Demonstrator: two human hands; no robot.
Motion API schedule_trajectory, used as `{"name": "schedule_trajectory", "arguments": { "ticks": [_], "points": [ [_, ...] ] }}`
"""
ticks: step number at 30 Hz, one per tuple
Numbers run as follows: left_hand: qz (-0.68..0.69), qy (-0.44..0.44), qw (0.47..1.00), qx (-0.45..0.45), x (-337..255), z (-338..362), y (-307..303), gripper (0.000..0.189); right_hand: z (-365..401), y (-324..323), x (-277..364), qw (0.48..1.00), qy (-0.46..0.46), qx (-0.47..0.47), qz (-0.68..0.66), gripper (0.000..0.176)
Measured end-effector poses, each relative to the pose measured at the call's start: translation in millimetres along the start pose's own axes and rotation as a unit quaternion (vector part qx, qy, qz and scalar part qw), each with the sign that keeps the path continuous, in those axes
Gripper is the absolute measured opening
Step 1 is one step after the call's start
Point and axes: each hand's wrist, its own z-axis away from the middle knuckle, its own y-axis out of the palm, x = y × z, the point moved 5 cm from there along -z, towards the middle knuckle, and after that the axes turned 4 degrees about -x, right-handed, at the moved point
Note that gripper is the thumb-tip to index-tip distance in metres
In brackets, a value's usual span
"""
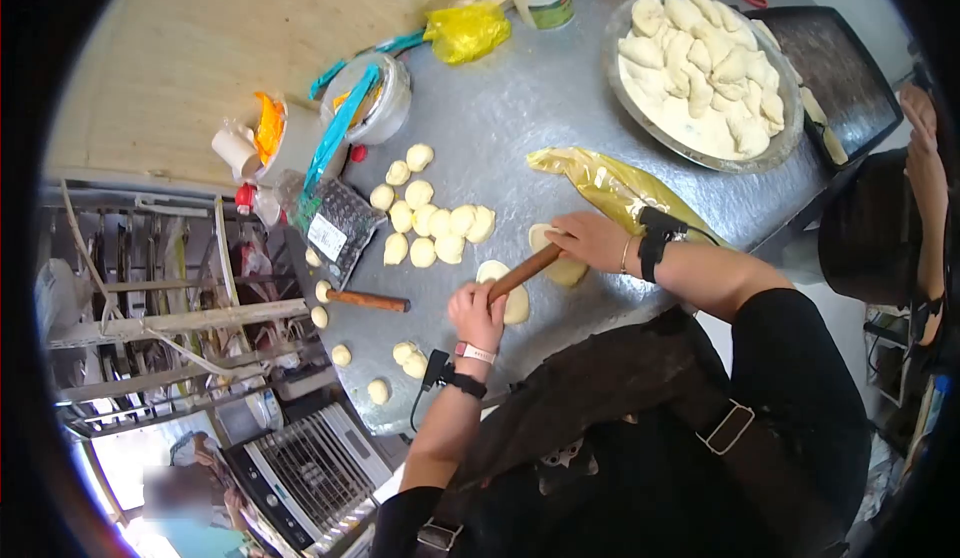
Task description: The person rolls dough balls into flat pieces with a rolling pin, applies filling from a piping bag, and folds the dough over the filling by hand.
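Note:
A wooden rolling pin [525, 272] lies slantwise between my two hands over the metal table. My left hand [477, 316] is closed round its near-left end, and my right hand [592, 242] grips the other end. Beneath and beside the pin are two flattened pieces of dough, a left one [516, 305] and a right one [567, 273], each partly covered by the pin or a hand. Just beyond my right hand rests a clear bag with yellow filling [625, 186]. Several small dough balls [440, 223] are grouped ahead of my left hand.
A large metal bowl [622, 83] of shaped dough pieces stands at the far right, beside a dark tray [825, 63]. Left are a second wooden rod [368, 301], a labelled dark bag [338, 226] and tubs [388, 108]. Another person's arm [928, 158] shows at the right edge.

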Motion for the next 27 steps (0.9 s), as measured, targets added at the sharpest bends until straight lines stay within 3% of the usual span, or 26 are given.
{"name": "schedule_trajectory", "arguments": {
  "ticks": [1,3,5,6,7,10,12,14,16,18,20,23,24,27],
  "points": [
    [-0.023,-0.029,0.999,0.02,7,-6,1,0.026,-9,-1,-2,0.989,0.093,0.105,-0.048,0.036],
    [-0.063,-0.053,0.996,-0.042,34,-36,5,0.027,-56,-12,-12,0.99,0.134,0.044,0.024,0.045],
    [-0.094,-0.09,0.984,-0.121,21,-70,-2,0.049,-59,-6,-15,0.983,0.161,0.015,0.086,0.055],
    [-0.112,-0.136,0.984,-0.029,16,-66,8,0.069,-53,6,-19,0.977,0.175,0.006,0.122,0.061],
    [-0.124,-0.108,0.986,-0.011,7,-49,11,0.074,-54,5,-18,0.968,0.192,-0.009,0.159,0.066],
    [-0.089,-0.058,0.989,0.104,-36,18,11,0.084,17,-7,31,0.959,0.184,0.19,0.104,0.087],
    [-0.068,-0.001,0.978,0.195,-62,52,2,0.078,52,-24,65,0.961,0.149,0.234,0.019,0.09],
    [-0.11,0.113,0.975,0.155,-64,91,9,0.061,85,-26,78,0.956,0.056,0.287,-0.021,0.095],
    [0.022,0.186,0.98,0.069,-56,105,6,0.048,58,-51,62,0.949,0.115,0.285,-0.075,0.098],
    [0.116,0.177,0.975,0.065,-53,111,5,0.043,23,-65,8,0.961,0.242,0.109,0.072,0.102],
    [0.161,0.168,0.97,0.07,-53,110,0,0.043,-3,-84,-29,0.924,0.362,0.009,0.125,0.1],
    [0.14,0.117,0.983,0.036,-43,118,-25,0.04,-3,-85,-47,0.84,0.502,0.193,0.075,0.086],
    [0.131,0.096,0.987,0.021,-36,124,-36,0.04,-3,-84,-47,0.855,0.478,0.189,0.073,0.078],
    [0.052,-0.086,0.993,-0.062,-9,148,-69,0.038,29,-73,-51,0.88,0.429,0.201,0.047,0.051]
  ]
}}
